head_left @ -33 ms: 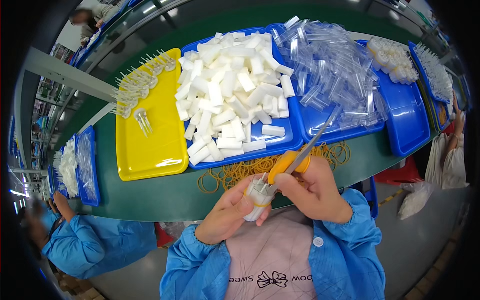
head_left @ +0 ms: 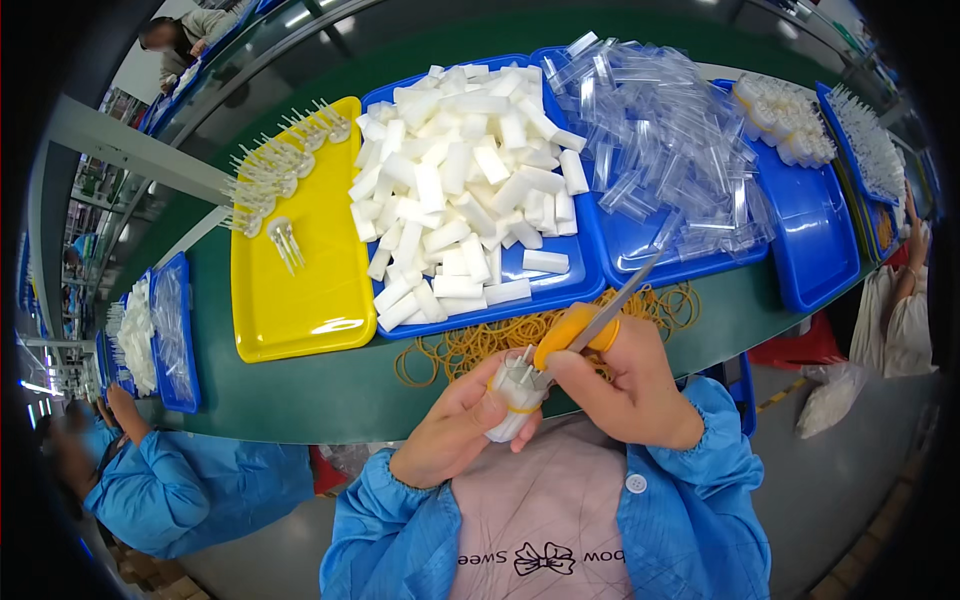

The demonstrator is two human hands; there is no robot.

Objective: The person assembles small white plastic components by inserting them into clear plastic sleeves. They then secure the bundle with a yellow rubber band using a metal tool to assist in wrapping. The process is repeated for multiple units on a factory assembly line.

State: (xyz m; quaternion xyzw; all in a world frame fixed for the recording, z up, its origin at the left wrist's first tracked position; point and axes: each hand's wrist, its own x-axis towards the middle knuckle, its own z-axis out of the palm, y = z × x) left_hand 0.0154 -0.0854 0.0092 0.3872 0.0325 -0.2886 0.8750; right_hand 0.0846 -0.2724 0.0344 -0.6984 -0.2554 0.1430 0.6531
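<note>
My left hand (head_left: 450,425) is closed round a small bundle of clear and white tubes (head_left: 507,428), held in front of my chest. A yellow rubber band (head_left: 524,410) circles the bundle, and thin white stems stick up from its top. My right hand (head_left: 640,390) grips a pair of scissors (head_left: 566,330) with orange handles. Its blades point away and to the right, while the handle end meets the stems at the bundle's top. Just beyond both hands lies a loose heap of yellow rubber bands (head_left: 500,338) on the green table (head_left: 300,400).
A yellow tray (head_left: 300,320) carries several stemmed bundles. Blue trays hold white foam-like blocks (head_left: 455,165), clear plastic tubes (head_left: 660,130) and banded bundles (head_left: 785,120). A co-worker in a blue sleeve (head_left: 165,475) sits at left; another person's arm (head_left: 912,255) shows at far right.
The scissor blades have swung slightly lower, their tip coming nearer to me. Both hands keep nearly the same place and grip.
</note>
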